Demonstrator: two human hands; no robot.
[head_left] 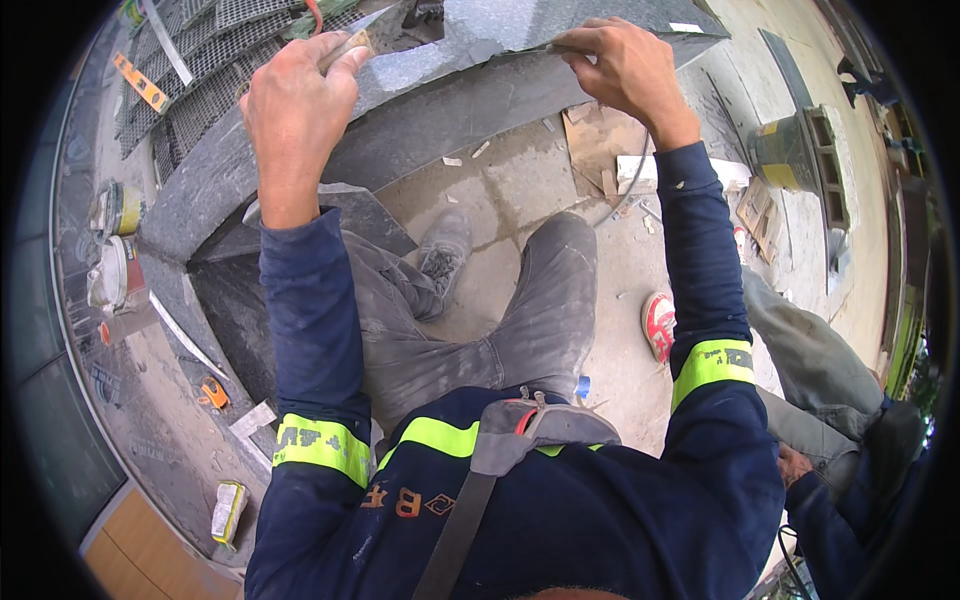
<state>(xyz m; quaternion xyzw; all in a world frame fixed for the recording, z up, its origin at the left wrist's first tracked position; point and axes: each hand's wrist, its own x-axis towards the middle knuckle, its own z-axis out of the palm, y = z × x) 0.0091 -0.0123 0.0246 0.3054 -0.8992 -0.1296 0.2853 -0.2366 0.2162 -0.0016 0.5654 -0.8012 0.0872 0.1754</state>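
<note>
Both my arms reach forward over a dark grey stone slab (480, 105) that curves along the far side. My left hand (298, 115) is closed in a pinch on a small tan flat piece (352, 46) above the slab's top. To the right, my right hand (630, 75) has its thumb and fingers pressed together on a thin grey edge (562, 48); whether this is a loose strip or part of the stone I cannot tell. Between the hands the slab's upper edge looks jagged. A dark recess (415, 25) opens in the stone beyond my left hand.
Black plastic mesh panels (200, 85) and an orange level (140, 83) lie far left. Buckets (118, 272) and an orange tape measure (213, 392) are left. Cardboard (605, 145), a bucket (785, 152) and a concrete block (832, 165) stand right. Another person's leg (815, 340) is close on my right.
</note>
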